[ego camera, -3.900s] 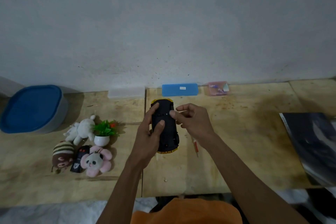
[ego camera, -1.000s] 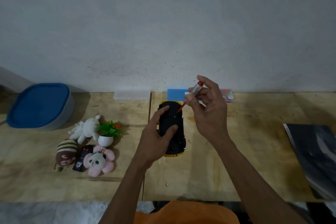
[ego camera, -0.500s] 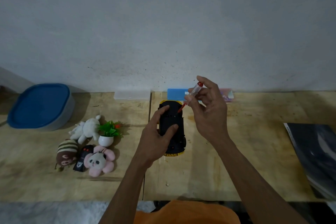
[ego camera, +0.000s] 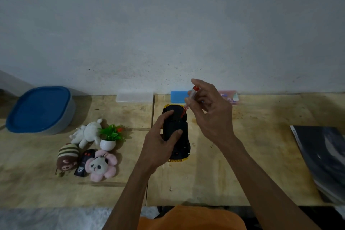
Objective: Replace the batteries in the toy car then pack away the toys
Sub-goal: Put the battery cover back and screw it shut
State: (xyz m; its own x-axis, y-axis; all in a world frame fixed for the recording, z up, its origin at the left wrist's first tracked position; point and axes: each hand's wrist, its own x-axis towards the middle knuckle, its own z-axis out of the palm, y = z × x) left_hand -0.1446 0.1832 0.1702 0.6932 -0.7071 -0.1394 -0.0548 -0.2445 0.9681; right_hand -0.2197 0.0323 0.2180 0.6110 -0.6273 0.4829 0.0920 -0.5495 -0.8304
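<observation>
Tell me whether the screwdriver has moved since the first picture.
Yes. The screwdriver lay on the table right of the toy car; now the right hand pinches it above the car's far end, before the blue box.

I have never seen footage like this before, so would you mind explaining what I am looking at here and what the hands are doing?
There is no machine here: a person wears one camera on the head, looking down at their own two hands over a wooden table. The left hand holds an upturned black and yellow toy car steady. The right hand pinches a small red-tipped screwdriver, its tip on the car's underside. To the left lie plush toys, a small potted plant, a black remote and a blue-lidded container. Slim boxes sit against the wall, and a dark book lies far right.
</observation>
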